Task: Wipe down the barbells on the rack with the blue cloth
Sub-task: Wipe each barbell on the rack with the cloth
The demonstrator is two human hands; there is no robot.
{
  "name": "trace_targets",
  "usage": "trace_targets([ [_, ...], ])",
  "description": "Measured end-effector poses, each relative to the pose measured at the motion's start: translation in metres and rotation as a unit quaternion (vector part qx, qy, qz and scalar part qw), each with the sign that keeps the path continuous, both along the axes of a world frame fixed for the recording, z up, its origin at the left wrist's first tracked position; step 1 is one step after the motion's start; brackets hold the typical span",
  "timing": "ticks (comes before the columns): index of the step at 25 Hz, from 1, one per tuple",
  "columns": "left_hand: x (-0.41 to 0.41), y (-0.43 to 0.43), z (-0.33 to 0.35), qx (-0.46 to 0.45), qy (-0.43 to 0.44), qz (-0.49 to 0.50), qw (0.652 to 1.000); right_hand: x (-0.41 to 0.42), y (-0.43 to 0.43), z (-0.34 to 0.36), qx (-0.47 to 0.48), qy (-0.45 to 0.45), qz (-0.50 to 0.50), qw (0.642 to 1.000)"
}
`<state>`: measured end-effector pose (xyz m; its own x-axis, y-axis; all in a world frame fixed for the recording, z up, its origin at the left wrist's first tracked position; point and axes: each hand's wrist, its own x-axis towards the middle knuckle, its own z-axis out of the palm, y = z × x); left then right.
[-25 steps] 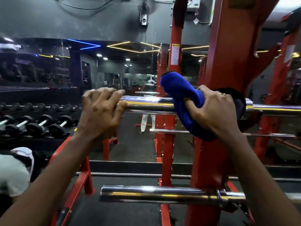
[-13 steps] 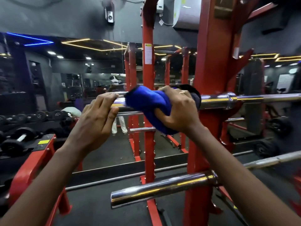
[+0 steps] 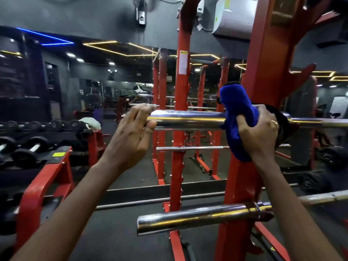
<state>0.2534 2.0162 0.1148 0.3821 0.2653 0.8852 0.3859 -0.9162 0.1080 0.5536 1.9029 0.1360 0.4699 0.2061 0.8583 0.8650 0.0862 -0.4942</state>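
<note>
Mirrored gym walls back the red rack upright (image 3: pixel 263 72), where the upper barbell (image 3: pixel 188 119) rests with the blue cloth (image 3: pixel 239 113) bunched around its chrome sleeve just left of that upright. The right hand (image 3: pixel 258 134) clutches the cloth against the bar; the left hand (image 3: pixel 131 136) curls its fingers round the sleeve's free end farther left. Below on the upright sits a lower barbell (image 3: pixel 197 218), with dumbbells (image 3: pixel 26 153) far left.

Black dumbbells (image 3: pixel 24 155) beside wall mirror (image 3: pixel 120 85)

Left grip (image 3: pixel 131 136), right grip (image 3: pixel 259 136) — curled
</note>
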Motion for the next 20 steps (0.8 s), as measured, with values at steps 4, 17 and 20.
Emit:
trace_targets([
  [4,-0.014,0.006,0.006,-0.015,0.02,-0.046,0.999,-0.028,0.002,-0.006,0.013,-0.047,0.042,0.998],
  [17,-0.072,0.034,0.0,-0.1,-0.054,-0.165,0.98,-0.163,0.043,0.029,-0.074,-0.115,0.069,0.988],
  [20,-0.073,0.048,0.003,-0.138,-0.111,-0.22,0.959,-0.192,0.049,0.011,-0.04,-0.17,0.08,0.981],
])
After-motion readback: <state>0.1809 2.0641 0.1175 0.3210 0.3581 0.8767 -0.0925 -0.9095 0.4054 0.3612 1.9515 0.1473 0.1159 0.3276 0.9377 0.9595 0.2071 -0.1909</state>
